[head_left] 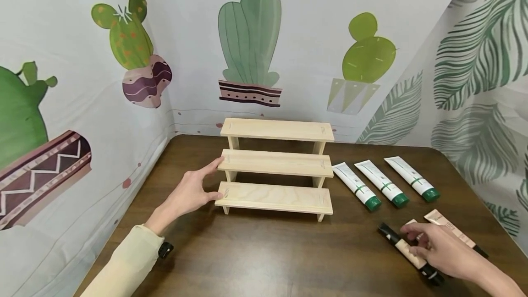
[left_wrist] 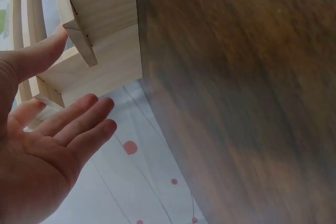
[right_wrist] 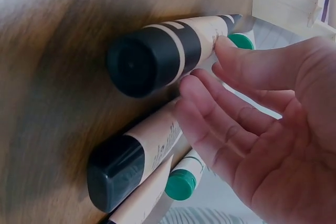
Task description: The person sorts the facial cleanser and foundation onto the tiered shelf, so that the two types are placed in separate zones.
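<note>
At the left end of a three-tier wooden stand, my left hand has a finger at the middle tier and the thumb at the bottom one. The left wrist view shows this hand spread beside the stand's side panel. My right hand is over several beige-and-black tubes at the right. In the right wrist view its thumb touches the nearest tube, while the other fingers of the hand bend loosely beside it, not wrapped around. Another tube lies below those fingers.
Three white tubes with green caps lie in a row right of the stand. A brown wooden table holds everything. Cloth printed with cacti and leaves hangs behind it and at the sides.
</note>
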The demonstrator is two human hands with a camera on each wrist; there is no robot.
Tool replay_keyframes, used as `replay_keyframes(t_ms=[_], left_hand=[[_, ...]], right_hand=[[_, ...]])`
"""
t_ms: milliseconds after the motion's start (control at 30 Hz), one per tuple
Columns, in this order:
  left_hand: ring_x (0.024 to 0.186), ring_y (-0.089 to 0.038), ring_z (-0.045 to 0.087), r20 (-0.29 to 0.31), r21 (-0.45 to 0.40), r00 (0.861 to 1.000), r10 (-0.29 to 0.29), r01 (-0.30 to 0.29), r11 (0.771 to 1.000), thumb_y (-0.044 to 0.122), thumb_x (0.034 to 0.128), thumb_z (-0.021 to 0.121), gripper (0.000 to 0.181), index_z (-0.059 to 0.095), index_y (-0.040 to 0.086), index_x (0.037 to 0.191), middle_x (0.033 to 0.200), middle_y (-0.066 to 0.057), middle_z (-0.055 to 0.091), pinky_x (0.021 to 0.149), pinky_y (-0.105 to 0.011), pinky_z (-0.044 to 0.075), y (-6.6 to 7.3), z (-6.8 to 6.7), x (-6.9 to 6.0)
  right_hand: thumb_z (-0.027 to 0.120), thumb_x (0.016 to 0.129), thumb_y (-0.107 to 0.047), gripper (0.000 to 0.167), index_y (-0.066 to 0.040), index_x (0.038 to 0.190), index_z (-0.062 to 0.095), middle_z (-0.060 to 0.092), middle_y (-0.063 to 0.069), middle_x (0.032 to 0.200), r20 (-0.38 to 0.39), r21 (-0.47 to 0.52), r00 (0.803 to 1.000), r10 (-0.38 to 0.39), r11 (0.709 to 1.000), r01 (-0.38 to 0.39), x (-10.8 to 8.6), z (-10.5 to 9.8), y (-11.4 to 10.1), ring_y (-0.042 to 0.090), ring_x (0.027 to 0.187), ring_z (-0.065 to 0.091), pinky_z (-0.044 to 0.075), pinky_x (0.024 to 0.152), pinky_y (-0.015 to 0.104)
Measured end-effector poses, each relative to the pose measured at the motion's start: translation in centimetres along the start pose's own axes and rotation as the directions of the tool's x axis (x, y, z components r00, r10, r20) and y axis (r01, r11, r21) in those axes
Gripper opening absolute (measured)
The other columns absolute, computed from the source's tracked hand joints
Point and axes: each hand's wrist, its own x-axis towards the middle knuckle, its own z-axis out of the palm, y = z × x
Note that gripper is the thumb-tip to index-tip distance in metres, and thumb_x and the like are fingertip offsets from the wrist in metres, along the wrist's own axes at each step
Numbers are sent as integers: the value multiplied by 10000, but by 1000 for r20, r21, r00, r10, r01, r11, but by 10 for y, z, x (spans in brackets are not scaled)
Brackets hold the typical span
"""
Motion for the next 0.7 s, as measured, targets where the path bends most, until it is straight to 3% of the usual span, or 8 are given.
replay_keyframes(t_ms=[233, 467, 700], left_hand=[[1234, -367, 662, 8, -45, 1000, -2, 2, 999, 95, 795, 946, 1038, 387, 251, 1655, 1362, -231, 665, 1003, -588, 559, -1, 0, 1], [1245, -361, 655, 16, -49, 1000, -13, 14, 999, 99, 796, 945, 1045, 377, 262, 1659, 1376, -222, 659, 991, -583, 566, 0, -2, 3], [1237, -366, 659, 16, -61, 1000, -15, 16, 998, 95, 789, 950, 1044, 386, 242, 1655, 1345, -223, 677, 994, -579, 567, 0, -2, 2]], right_hand=[[839, 862, -45, 321, 21, 1152, 719, 661, -76, 959, -10, 10, 1000, 23, 1000, -23, 4, 3, -6, -24, 743, 575, 514, 568, 251], [820, 887, -42, 332, 66, 1178, 700, 681, -41, 996, 24, 56, 999, 32, 998, -33, 13, 3, -7, -6, 748, 573, 514, 572, 258], [800, 918, -55, 323, 45, 1206, 694, 680, 12, 1034, 58, 143, 998, 23, 989, -31, 19, 0, -8, 22, 773, 600, 529, 586, 263]])
